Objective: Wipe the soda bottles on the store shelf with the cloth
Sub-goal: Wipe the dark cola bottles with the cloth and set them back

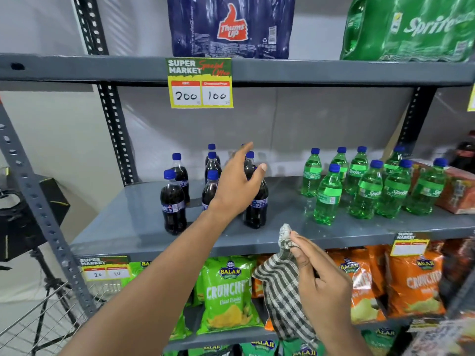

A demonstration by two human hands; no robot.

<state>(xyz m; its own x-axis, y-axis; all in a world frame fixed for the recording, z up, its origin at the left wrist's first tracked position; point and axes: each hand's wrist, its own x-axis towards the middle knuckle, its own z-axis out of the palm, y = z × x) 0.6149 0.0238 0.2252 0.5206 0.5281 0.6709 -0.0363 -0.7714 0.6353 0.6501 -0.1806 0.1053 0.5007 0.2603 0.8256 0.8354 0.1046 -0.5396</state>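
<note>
A left hand (235, 186), fingers spread and empty, reaches among cola bottles (173, 201) on the grey shelf (123, 222), seemingly to pick one, while the right hand (318, 281) pinches a checked cloth (280, 283) ready below.

Two bare forearms reach in from the bottom edge — no sleeves, watch, bracelet or glove shows on either. The left hand (237, 186) and right hand (322, 286) carry no rings; the fingernails are short and plain — unpainted, trimmed close.
</note>
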